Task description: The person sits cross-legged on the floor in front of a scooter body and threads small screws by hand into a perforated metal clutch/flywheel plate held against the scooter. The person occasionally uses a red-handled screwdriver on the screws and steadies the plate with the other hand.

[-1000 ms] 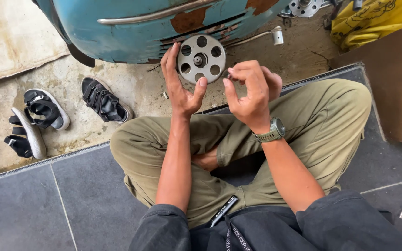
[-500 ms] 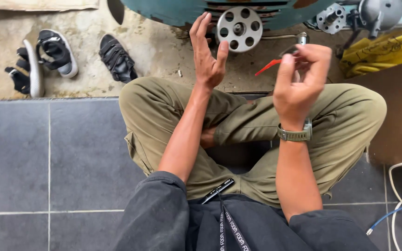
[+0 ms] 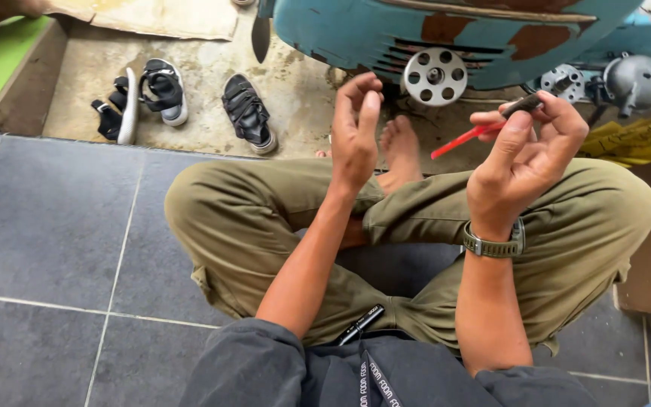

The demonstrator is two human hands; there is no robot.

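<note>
A thin tool with a red handle [image 3: 467,137] is held in the right hand [image 3: 525,162], pinched near its dark end between the thumb and the bent fingers [image 3: 559,124]. The red part sticks out to the left, over the folded legs in green trousers [image 3: 265,218]. The left hand [image 3: 356,132] is held up with nothing in it; its fingers are loosely curled and a little apart. Just past it, a round metal wheel with holes [image 3: 435,76] is seen on the side of a rusty blue machine [image 3: 386,30]. The wheel is not touched by either hand. A bare foot [image 3: 401,151] is tucked between the two hands. Sandals [image 3: 246,111] are laid on the dirty concrete floor to the left, well apart from the hands. A watch [image 3: 495,245] is worn on the right wrist.
</note>
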